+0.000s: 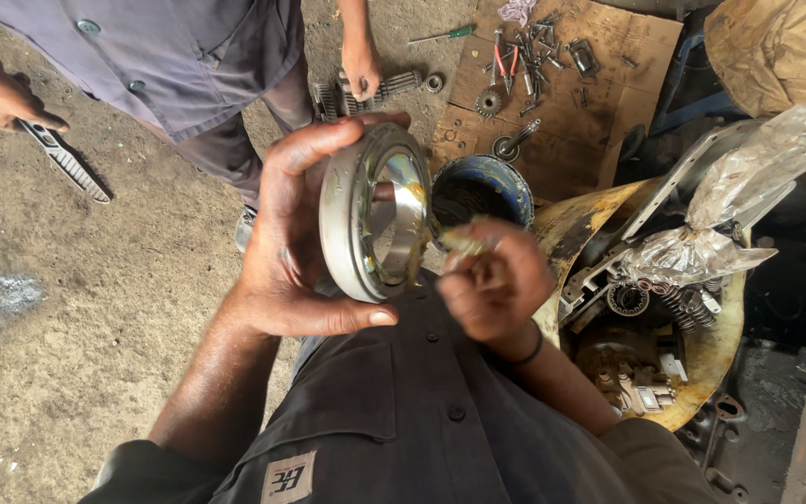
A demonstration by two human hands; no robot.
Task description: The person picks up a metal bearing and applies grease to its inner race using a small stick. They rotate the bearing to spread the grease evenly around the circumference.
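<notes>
Two hands at frame centre: left hand (282,247) clamped on large steel bearing ring (375,213) — fingers wrapped around rim; right hand (494,280) fingers pinched together, smearing yellowish grease (464,243) inside. Greasing step; next calls for turning ring, even spread.

- One head-worn view, looking steeply down the person's own chest, close above the left hand (296,238) gripping a bearing ring (375,213).
- Beyond the grip lies dirt floor (95,308); right of it, a yellow housing (701,355).
</notes>
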